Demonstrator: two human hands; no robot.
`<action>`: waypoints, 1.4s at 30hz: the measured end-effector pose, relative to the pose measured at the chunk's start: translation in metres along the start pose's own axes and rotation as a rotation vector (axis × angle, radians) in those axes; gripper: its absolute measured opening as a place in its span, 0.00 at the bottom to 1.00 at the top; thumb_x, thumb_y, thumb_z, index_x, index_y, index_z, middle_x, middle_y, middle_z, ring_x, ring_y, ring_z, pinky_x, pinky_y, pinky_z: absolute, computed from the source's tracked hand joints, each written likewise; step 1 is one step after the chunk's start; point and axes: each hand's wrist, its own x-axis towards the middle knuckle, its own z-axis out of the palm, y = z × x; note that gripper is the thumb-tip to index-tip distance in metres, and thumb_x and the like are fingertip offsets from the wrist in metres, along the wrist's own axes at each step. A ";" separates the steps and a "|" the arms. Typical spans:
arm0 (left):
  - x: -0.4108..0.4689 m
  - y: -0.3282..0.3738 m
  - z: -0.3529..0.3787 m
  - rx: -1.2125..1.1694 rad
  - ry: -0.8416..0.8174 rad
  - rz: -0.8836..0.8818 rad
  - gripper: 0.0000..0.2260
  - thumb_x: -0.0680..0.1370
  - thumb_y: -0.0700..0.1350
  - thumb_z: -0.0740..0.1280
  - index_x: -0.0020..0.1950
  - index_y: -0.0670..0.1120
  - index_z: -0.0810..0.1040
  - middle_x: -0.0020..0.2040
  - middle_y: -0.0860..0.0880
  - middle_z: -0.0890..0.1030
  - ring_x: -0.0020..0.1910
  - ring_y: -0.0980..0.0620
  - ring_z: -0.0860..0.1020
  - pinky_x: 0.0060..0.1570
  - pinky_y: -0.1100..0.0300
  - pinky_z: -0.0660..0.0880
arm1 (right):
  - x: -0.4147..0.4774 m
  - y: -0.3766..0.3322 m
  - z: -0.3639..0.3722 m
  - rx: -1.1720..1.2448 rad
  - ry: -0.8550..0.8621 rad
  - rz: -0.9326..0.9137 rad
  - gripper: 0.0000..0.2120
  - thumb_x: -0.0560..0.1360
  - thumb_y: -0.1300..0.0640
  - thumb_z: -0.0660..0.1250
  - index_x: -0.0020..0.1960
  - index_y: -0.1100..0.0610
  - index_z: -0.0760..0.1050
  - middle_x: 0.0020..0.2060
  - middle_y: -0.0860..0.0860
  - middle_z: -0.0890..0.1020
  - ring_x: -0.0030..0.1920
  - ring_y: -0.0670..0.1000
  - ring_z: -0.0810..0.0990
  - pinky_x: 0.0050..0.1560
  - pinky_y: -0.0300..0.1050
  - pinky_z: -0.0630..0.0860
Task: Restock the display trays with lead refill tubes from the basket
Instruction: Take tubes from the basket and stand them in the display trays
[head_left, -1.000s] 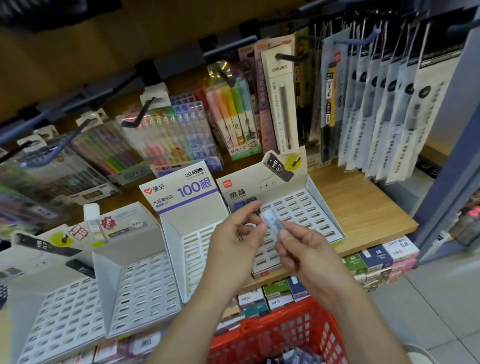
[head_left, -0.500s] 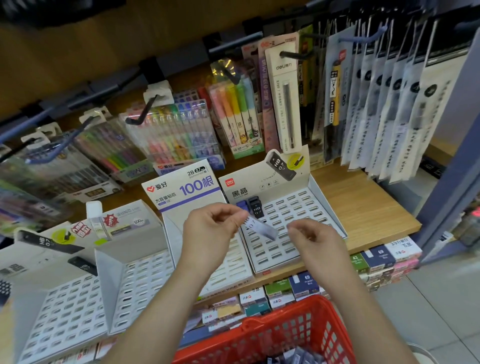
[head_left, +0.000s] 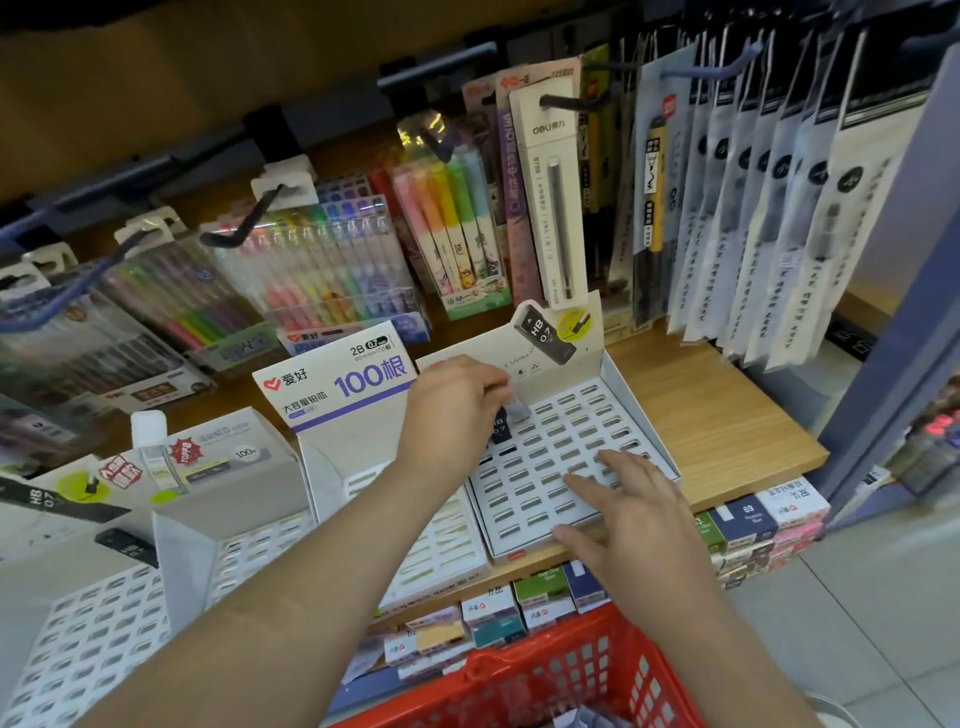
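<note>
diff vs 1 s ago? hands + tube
Right hand let go of the tube and dropped flat onto the front of the tray. Left hand, still pinching the tube, carried it up to the tray's back-left slots, beside a black tube. Tray and basket stayed put.

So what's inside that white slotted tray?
A black HB 0.7 tube stands back-left in the tray; the left hand pinches a pale tube beside it. The right hand hides some slots.
</note>
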 end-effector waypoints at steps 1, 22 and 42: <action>0.000 -0.001 0.005 0.033 -0.009 0.020 0.05 0.75 0.44 0.70 0.45 0.44 0.85 0.44 0.47 0.84 0.45 0.48 0.79 0.49 0.54 0.75 | 0.000 0.000 -0.001 0.001 -0.005 -0.001 0.27 0.74 0.38 0.67 0.71 0.45 0.72 0.74 0.50 0.67 0.76 0.53 0.59 0.75 0.52 0.55; 0.012 -0.010 0.024 0.242 -0.131 0.145 0.04 0.71 0.37 0.70 0.42 0.44 0.83 0.42 0.47 0.82 0.44 0.44 0.78 0.43 0.53 0.75 | -0.002 0.002 0.000 0.002 -0.006 -0.009 0.26 0.76 0.39 0.64 0.73 0.42 0.68 0.77 0.46 0.61 0.77 0.49 0.54 0.76 0.47 0.50; -0.279 -0.034 -0.040 -0.062 -0.401 -0.568 0.08 0.76 0.42 0.64 0.45 0.53 0.81 0.34 0.55 0.80 0.34 0.53 0.77 0.38 0.58 0.75 | -0.058 -0.052 -0.012 -0.035 -0.683 -0.184 0.09 0.77 0.51 0.69 0.54 0.53 0.81 0.42 0.44 0.80 0.42 0.44 0.77 0.47 0.42 0.73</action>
